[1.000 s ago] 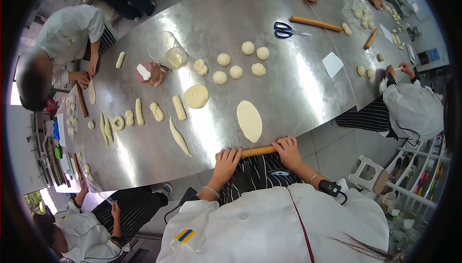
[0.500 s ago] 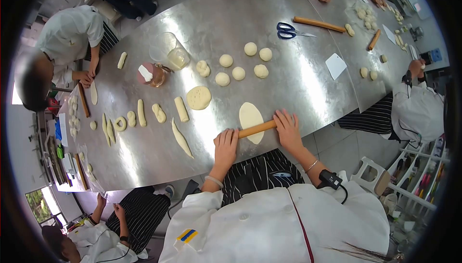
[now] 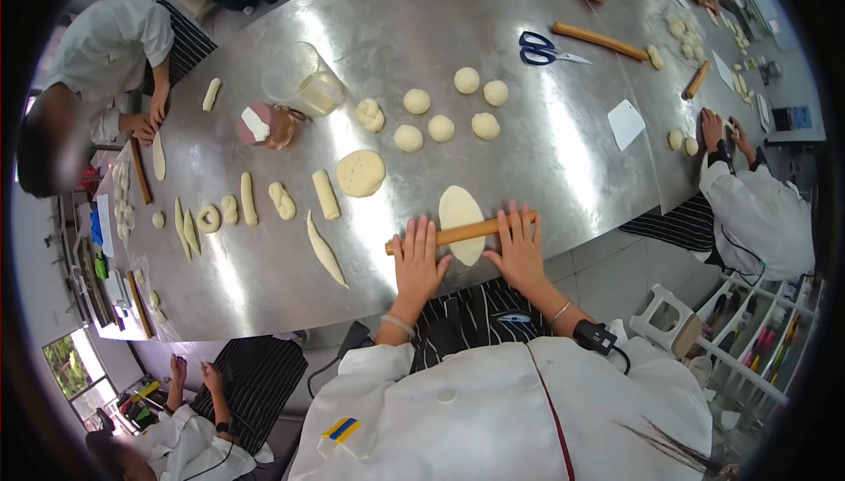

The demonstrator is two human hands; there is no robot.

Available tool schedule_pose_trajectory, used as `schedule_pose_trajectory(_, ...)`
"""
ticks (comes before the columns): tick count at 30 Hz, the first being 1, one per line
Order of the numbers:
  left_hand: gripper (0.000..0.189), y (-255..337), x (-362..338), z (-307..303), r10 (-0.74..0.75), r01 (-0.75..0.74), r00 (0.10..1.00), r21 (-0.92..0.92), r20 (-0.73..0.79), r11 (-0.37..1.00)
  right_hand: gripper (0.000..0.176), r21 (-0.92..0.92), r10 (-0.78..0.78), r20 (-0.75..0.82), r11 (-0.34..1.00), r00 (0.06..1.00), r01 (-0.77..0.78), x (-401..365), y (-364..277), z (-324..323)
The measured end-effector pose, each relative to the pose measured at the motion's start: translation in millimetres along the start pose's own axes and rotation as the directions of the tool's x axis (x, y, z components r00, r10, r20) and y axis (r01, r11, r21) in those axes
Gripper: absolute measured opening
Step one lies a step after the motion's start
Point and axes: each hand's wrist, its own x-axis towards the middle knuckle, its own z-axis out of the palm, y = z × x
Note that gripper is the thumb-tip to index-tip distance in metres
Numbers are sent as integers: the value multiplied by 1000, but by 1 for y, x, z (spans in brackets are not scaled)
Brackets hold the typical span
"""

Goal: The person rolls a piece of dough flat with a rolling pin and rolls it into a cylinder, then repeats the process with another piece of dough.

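A wooden rolling pin (image 3: 466,232) lies crosswise over a thin oval sheet of dough (image 3: 459,205) on the steel table. My left hand (image 3: 417,263) rests flat on the pin's left part, fingers stretched past it and thumb out to the side. On the right part, my right hand (image 3: 521,254) presses down the same way, its fingers straight and a little apart. Both ends of the pin stick out beyond my hands. The dough shows between my hands, above and below the pin. A flat round of dough (image 3: 360,174) lies to the upper left.
Several dough balls (image 3: 441,128) sit ahead, with scissors (image 3: 547,51) and a white scraper (image 3: 626,124) to their right. Shaped dough pieces, a jar (image 3: 268,126) and a clear plastic container (image 3: 321,94) stand left. Co-workers work around the steel table (image 3: 563,173).
My fingers have uncurled from the pin's ends and now lie stretched over it, thumbs spread inward. The co-worker on the right has brought both hands onto the table. The view has shifted slightly.
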Motion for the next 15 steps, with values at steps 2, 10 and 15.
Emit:
schedule_pose_trajectory(2,80,-3,13,-5,-16,15,1000,10,17,1000,88,26,43,-13,999,999,-43,10,-3,-3)
schedule_pose_trajectory(10,79,-9,56,-12,-64,65,998,46,-18,997,85,1,59,-98,998,993,-59,51,-4,-4)
schedule_pose_trajectory(15,75,-12,66,-12,-56,60,996,67,-71,996,81,-18,57,-108,998,993,-59,65,-2,-4)
